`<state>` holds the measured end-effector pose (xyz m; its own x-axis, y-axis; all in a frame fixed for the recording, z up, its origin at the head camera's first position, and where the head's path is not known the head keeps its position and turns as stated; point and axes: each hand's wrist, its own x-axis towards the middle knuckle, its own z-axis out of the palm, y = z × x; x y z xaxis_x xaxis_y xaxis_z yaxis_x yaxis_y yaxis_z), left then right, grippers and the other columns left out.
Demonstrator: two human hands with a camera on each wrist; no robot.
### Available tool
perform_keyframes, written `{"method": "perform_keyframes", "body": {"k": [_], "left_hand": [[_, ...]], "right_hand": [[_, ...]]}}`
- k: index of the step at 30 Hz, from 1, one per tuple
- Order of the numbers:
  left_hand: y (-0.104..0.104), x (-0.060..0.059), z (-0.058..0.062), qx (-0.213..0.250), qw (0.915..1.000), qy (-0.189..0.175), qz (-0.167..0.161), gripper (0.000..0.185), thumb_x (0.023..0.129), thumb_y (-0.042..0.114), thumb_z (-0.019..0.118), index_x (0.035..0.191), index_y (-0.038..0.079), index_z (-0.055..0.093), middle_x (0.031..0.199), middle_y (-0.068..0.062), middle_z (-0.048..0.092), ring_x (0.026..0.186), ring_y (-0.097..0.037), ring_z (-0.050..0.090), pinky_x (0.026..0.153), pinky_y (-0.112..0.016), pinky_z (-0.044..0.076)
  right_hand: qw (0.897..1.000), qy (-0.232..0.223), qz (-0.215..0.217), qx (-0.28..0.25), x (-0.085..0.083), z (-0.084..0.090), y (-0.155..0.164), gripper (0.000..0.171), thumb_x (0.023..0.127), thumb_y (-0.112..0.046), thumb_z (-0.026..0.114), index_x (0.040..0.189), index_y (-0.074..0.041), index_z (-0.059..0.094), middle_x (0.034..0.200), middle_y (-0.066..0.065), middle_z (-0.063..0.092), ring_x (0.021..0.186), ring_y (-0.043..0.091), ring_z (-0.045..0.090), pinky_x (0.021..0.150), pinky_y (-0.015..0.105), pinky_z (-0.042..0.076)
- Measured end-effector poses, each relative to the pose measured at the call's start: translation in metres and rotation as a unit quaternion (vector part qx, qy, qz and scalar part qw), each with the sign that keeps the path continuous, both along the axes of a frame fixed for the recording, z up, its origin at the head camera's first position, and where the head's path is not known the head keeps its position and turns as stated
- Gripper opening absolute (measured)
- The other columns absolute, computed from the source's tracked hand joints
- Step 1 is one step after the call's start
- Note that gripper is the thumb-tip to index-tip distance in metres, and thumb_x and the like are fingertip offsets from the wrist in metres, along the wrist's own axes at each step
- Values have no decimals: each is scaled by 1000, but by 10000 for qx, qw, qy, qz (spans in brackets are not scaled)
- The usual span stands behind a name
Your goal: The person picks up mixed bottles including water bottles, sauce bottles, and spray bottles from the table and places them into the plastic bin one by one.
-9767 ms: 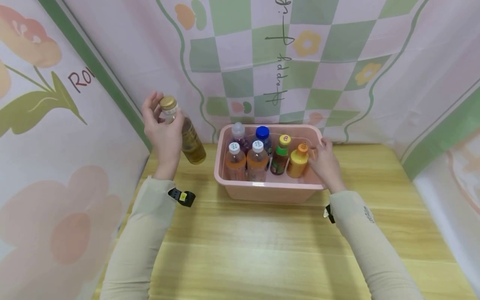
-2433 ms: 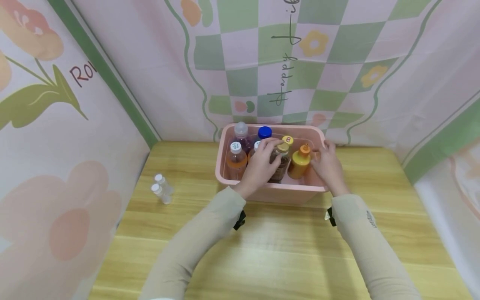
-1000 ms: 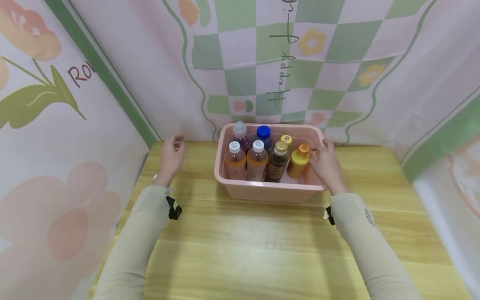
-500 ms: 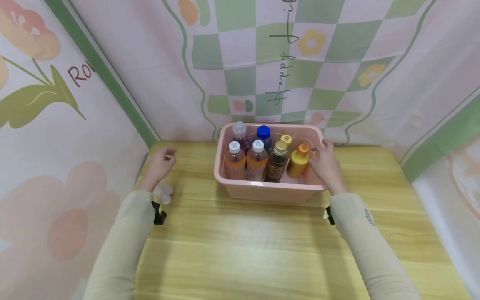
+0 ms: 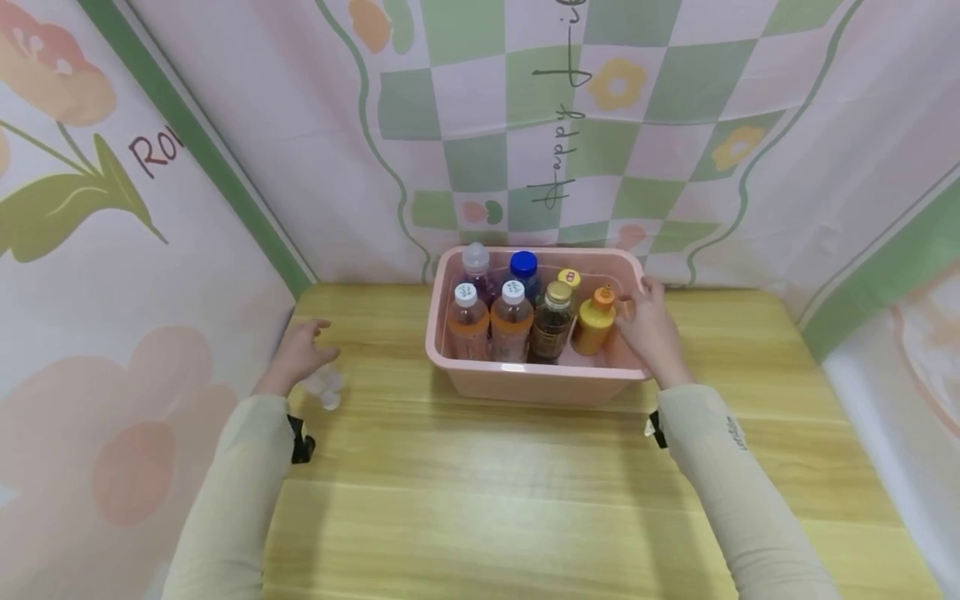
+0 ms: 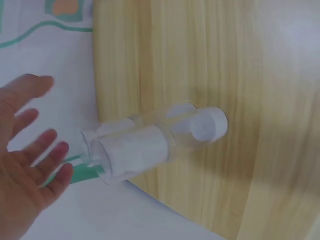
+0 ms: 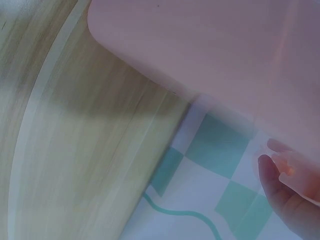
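Observation:
My left hand (image 5: 300, 354), fingers spread and holding nothing, hovers beside two small clear bottles (image 5: 330, 392) at the table's left side. In the left wrist view these bottles (image 6: 140, 150) stand close together, just beyond the fingertips. My right hand (image 5: 651, 329) grips the right end of a pink bin (image 5: 540, 387); the right wrist view has thumb and fingers around its rim. Inside the bin, a gold-capped bottle (image 5: 551, 325) stands between a white-capped bottle with an orange band (image 5: 512, 329) and a yellow squeeze bottle (image 5: 592, 329). In the head view the left hand partly hides the small bottles.
Also in the bin are another white-capped bottle (image 5: 468, 333), a blue-capped bottle (image 5: 524, 265), a yellow-capped bottle (image 5: 570, 277) and a pale-capped bottle (image 5: 476, 258). The wooden table (image 5: 487, 500) meets a patterned curtain (image 5: 480, 167) behind the bin.
The gold-capped bottle, earlier held in my left hand, now stands in the bin. My left hand released it, then moved left and down to the small bottles. The right hand stays on the bin.

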<state>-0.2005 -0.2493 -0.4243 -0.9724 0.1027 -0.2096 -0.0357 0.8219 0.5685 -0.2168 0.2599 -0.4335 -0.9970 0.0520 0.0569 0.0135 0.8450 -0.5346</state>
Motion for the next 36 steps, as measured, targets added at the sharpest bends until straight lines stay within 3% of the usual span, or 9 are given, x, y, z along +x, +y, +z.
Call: {"method": "perform_keyframes", "body": {"k": [10,18,29,36], "left_hand": [[-5,3,-8,-271,9986,-384,222,66,84,2,60,142,-9,30,140,-39,32,125,-52,38,105,-60,39],[-6,4,-14,-530,9976,-311,328,63,85,3,59,141,-8,32,138,-41,34,123,-53,40,104,-60,40],[-4,8,-18,-738,9954,-365,495,61,87,2,54,143,-5,31,138,-37,36,120,-51,45,98,-58,46],[-4,10,-21,-820,9951,-179,521,56,89,3,51,141,-7,33,136,-38,39,120,-52,45,99,-59,44]], "right_hand": [[10000,89,-21,10,0,0,0,39,87,-8,53,122,9,53,151,32,18,101,56,51,80,62,49],[10000,-3,-11,42,1,1,-1,40,87,-7,53,124,9,52,151,33,17,95,54,53,76,58,51],[10000,56,-14,61,0,1,-1,40,88,-8,53,123,11,52,151,33,18,106,56,50,83,62,49],[10000,63,-14,53,1,2,-1,40,87,-7,53,122,11,53,151,32,18,111,55,48,83,61,49]]}}
